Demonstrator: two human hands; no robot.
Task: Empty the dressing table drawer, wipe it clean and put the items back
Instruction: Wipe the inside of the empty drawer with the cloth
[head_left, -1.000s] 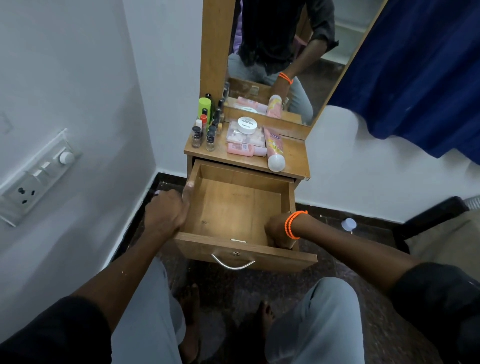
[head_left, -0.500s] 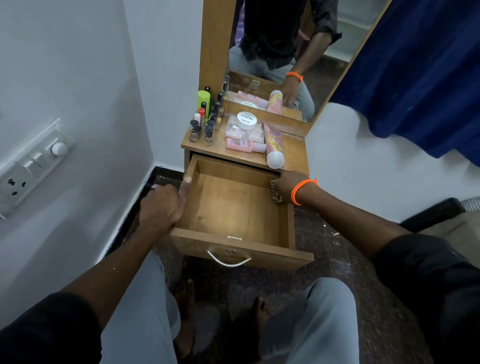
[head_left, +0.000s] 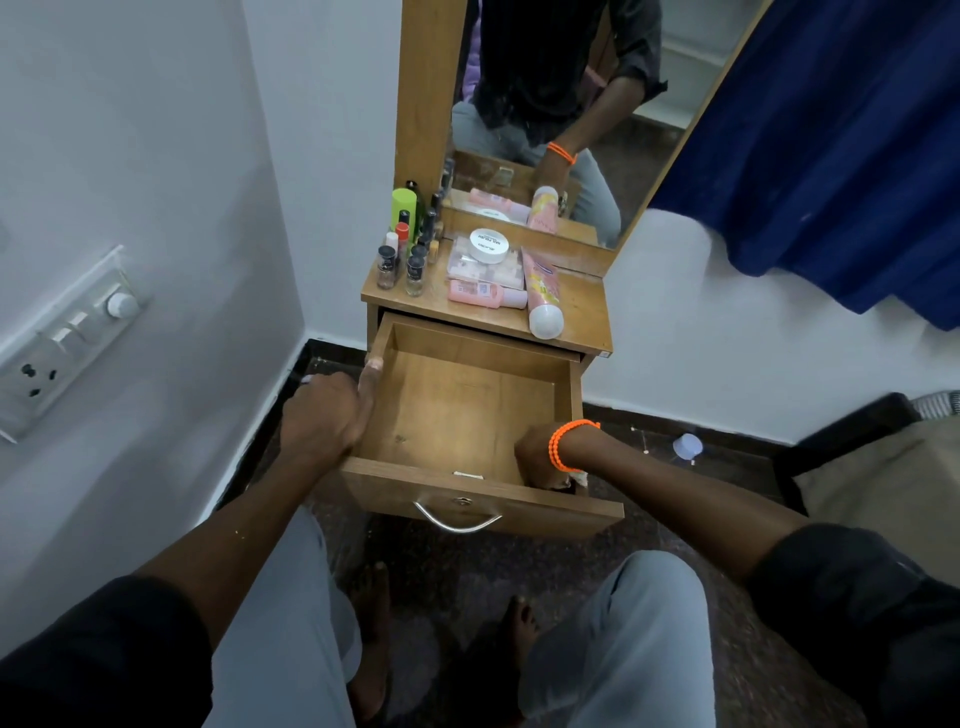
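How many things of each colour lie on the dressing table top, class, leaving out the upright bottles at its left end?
Pink: 2, a tube and a small bottle
White: 1, a round jar
Clear: 1, a flat box under the jar
Total: 4

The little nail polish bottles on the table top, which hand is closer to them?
Left. The left hand holds the drawer's left wall, just below the nail polish bottles. The right hand is down in the drawer's front right corner, farther away.
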